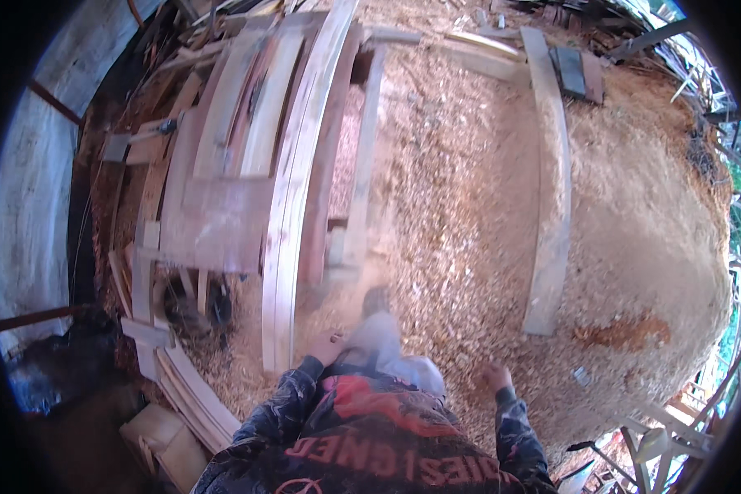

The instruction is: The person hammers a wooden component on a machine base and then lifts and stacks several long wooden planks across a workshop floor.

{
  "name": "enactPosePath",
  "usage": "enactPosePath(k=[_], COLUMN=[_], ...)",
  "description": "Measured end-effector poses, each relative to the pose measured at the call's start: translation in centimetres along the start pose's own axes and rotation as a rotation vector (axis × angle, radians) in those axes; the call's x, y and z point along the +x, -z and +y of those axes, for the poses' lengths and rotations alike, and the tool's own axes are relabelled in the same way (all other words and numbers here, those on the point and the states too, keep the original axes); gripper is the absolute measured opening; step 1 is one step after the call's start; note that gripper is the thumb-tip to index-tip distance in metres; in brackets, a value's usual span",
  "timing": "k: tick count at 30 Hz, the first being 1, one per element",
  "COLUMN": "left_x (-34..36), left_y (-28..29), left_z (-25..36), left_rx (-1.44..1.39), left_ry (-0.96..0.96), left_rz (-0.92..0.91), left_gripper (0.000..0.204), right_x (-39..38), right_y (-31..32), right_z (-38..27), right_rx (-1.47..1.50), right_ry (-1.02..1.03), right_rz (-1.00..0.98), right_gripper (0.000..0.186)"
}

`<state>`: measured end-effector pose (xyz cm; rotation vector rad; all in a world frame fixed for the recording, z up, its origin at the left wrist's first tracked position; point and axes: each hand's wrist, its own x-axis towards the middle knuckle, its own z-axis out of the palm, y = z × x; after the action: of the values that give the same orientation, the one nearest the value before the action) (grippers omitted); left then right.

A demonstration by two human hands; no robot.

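My left hand [328, 347] hangs low beside the near end of a pair of long pale boards [292, 222], a small gap away from them. Its fingers are blurred, and I cannot make out whether they hold anything. Over the wood shavings [453, 222], my right hand [496, 376] hangs with its fingers loosely apart and nothing visible in it. The long boards lie across a wooden workbench [214, 222], together with shorter planks [272, 107]. One of my legs [376, 329] is stepping forward between the bench and the shavings.
A single long plank [552, 189] lies across the shavings heap on the right. Thin wood strips [193, 395] and a block [169, 440] sit at the lower left. Scrap wood [659, 449] is piled at the lower right. A pale sheet wall [33, 198] stands at the left.
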<state>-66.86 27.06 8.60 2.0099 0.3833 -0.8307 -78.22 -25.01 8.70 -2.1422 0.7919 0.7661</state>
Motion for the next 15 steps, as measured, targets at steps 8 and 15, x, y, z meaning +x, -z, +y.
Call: enactPosePath(k=[8,15], left_x=[19.1,40.7], left_y=[6.9,6.0], left_z=[16.1,30.2], left_rx=[-0.151,0.028], left_ry=[-0.096,0.057], left_rz=[0.060,0.167], left_gripper=[0.028,0.029], right_x=[3.3,29.7], right_y=[10.2,22.1], right_z=[-0.8,-11.3], right_rx=[-0.997,-0.541], right_ry=[0.252,0.044], right_rz=[-0.481,-0.327], right_gripper=[0.016,0.019])
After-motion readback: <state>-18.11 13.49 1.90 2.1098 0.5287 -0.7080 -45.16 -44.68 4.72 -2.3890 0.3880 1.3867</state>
